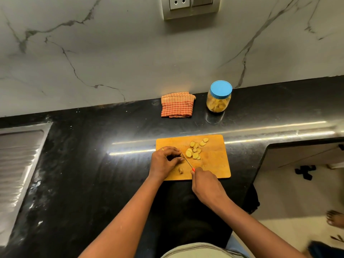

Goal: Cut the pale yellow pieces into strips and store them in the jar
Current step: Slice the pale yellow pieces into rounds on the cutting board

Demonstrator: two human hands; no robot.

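A wooden cutting board (214,161) lies on the black counter. Several pale yellow slices (194,149) are scattered on its upper middle. My left hand (164,161) sits on the board's left part with fingers curled, pinching a piece that the fingers mostly hide. My right hand (205,185) grips the orange handle of a thin knife (186,159), whose blade rests beside my left fingertips. A small brownish end piece (180,170) lies near the board's front edge. The plastic jar (219,97) with a blue lid stands closed at the back, holding yellow pieces.
A folded orange checked cloth (176,105) lies left of the jar by the marble wall. A steel sink drainboard (16,164) fills the left side. The counter ends at right, with floor and a bare foot (335,218) below.
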